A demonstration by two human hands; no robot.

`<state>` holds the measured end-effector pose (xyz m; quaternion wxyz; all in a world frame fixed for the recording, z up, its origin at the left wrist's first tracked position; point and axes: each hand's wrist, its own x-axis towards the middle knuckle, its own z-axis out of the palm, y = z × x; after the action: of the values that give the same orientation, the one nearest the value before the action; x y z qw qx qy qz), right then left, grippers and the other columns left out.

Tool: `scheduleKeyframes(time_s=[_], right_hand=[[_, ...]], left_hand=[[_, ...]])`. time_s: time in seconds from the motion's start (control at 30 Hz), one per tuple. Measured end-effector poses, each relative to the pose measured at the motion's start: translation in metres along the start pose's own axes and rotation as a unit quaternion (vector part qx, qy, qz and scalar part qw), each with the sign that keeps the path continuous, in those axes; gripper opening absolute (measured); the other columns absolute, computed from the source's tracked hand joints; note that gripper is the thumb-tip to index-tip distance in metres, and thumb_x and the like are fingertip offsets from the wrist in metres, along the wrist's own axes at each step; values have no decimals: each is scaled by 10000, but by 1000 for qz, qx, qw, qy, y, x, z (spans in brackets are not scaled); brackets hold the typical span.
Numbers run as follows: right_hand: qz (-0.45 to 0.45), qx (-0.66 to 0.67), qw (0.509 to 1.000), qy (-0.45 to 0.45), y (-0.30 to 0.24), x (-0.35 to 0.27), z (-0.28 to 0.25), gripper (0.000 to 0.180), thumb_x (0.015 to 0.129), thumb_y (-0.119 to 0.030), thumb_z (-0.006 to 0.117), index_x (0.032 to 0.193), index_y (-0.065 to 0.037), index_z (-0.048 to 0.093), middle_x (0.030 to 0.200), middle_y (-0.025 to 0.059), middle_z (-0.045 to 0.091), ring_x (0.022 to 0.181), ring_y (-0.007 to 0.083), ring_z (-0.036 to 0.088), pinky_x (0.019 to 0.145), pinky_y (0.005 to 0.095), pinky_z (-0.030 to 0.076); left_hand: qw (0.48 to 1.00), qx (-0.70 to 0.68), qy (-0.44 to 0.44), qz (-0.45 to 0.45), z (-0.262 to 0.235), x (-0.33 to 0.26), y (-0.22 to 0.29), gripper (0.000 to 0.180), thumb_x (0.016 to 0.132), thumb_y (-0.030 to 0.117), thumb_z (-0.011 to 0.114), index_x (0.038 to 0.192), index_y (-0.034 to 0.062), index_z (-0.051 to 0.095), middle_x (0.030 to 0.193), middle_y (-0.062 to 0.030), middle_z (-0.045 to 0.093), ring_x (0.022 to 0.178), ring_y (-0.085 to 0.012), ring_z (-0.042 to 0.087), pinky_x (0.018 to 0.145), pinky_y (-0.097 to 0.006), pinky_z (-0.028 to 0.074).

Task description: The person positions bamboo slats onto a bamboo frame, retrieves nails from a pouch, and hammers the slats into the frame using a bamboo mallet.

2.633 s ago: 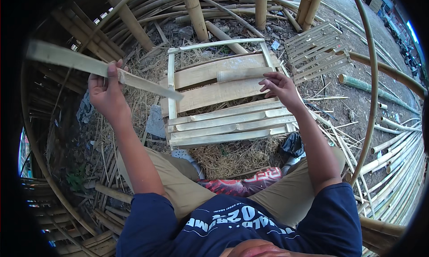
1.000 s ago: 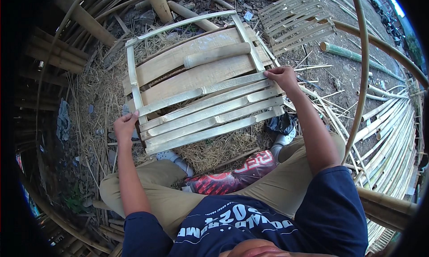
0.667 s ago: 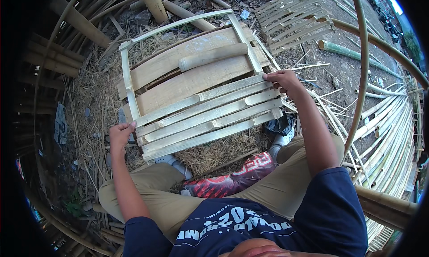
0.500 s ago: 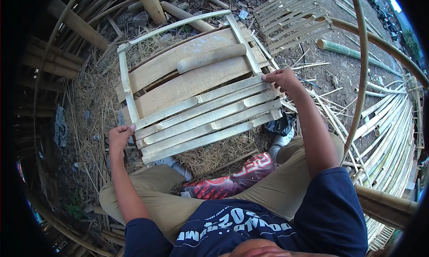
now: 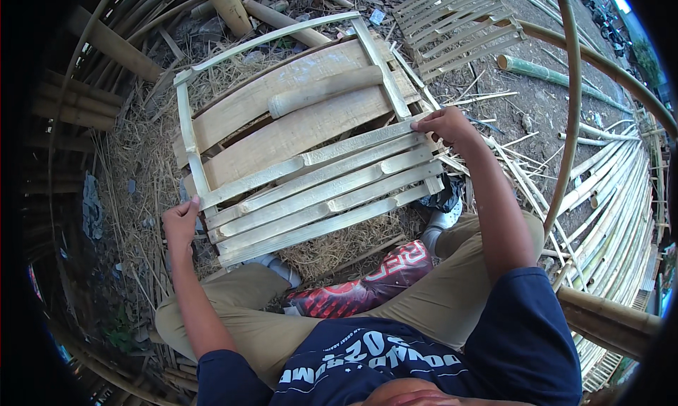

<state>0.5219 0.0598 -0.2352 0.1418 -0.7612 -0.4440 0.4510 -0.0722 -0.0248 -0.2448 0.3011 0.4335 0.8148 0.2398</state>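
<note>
A split-bamboo slat (image 5: pixel 311 159) lies across a bamboo frame (image 5: pixel 186 123), over its two side pieces. At its right end my right hand (image 5: pixel 449 127) pinches it between thumb and bent fingers. My left hand (image 5: pixel 181 224) is at the left end, its thumb against the slat's tip and its other fingers curled. Several more slats (image 5: pixel 332 207) lie side by side between the held slat and me. Under the frame are pale wooden boards (image 5: pixel 311 130), with a short round bamboo piece (image 5: pixel 325 91) on top.
A slatted bamboo panel (image 5: pixel 455 28) lies at the far right. Beyond my right arm are a green bamboo pole (image 5: pixel 551 77) and a pile of split bamboo strips (image 5: pixel 614 215). A red printed sack (image 5: pixel 360 286) lies between my legs. A curved bamboo pole (image 5: pixel 571 123) rises at right.
The frame and slats appear slightly farther left, as the view shifts. Both hands stay at the ends of the same slat, the left one a little lower and farther left.
</note>
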Motion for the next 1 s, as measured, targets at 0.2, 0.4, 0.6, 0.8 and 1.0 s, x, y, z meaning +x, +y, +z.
scheduleKeyframes(time_s=[0.2, 0.4, 0.6, 0.8, 1.0], right_hand=[[29, -14, 999, 15, -5, -3, 10, 433, 761, -473, 896, 823, -73, 744, 640, 21, 631, 468, 82, 474, 440, 260, 323], [47, -17, 999, 17, -2, 9, 14, 432, 753, -455, 906, 841, -60, 755, 682, 38, 673, 500, 107, 578, 435, 274, 346], [38, -51, 998, 2, -9, 22, 13, 398, 773, -370, 903, 917, -18, 785, 798, 96, 730, 541, 148, 656, 476, 306, 407], [29, -118, 993, -10, -4, 38, 17, 460, 826, -390, 848, 950, 46, 768, 833, 141, 753, 635, 197, 713, 675, 355, 540], [-35, -69, 997, 9, 8, 34, 28, 476, 843, -418, 792, 846, 57, 753, 708, 147, 736, 688, 238, 726, 767, 381, 562]], left_hand=[[999, 30, 6, -9, 4, 0, 6, 374, 942, 335, 770, 1094, -7, 782, 814, 1, 718, 770, -59, 555, 754, -279, 473], [1000, 0, -11, 20, 6, 3, 5, 381, 937, 331, 776, 1147, 13, 769, 920, -31, 767, 826, -65, 594, 829, -287, 494], [998, 41, -19, -31, 3, 0, 20, 384, 918, 343, 793, 1107, 10, 783, 803, -42, 729, 753, -74, 594, 772, -291, 491], [999, 35, 5, -1, 7, 6, 11, 361, 902, 348, 802, 979, -5, 804, 649, -17, 642, 583, -64, 547, 564, -258, 447], [999, 27, 19, 15, 1, 20, -2, 310, 877, 248, 824, 1035, -14, 773, 774, -54, 689, 626, -105, 601, 571, -269, 490]])
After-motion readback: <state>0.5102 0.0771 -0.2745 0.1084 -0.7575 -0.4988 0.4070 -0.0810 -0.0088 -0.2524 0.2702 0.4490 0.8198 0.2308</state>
